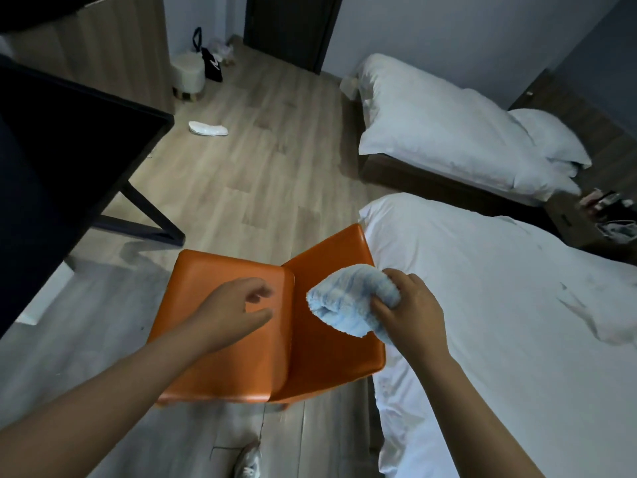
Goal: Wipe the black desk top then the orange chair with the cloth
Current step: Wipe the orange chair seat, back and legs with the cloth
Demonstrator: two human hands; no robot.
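Gripping a bunched, fluffy pale-blue cloth (348,305) in curled fingers, the right hand (410,305) holds it over the smooth, glossy orange chair (241,374), which stands beside a white-sheeted bed (499,322). The left hand (231,312) hovers above the chair's rounded panel, fingers loosely spread, holding nothing. A flat black desk (69,132) stands left on a wood-plank floor (258,167).

Hands over the orange chair (241,357)

Right hand (412,305) grips a bunched blue cloth (348,305) above the chair; left hand (234,310) hovers open over it. Black desk (62,143) stands left, white beds (482,305) right.
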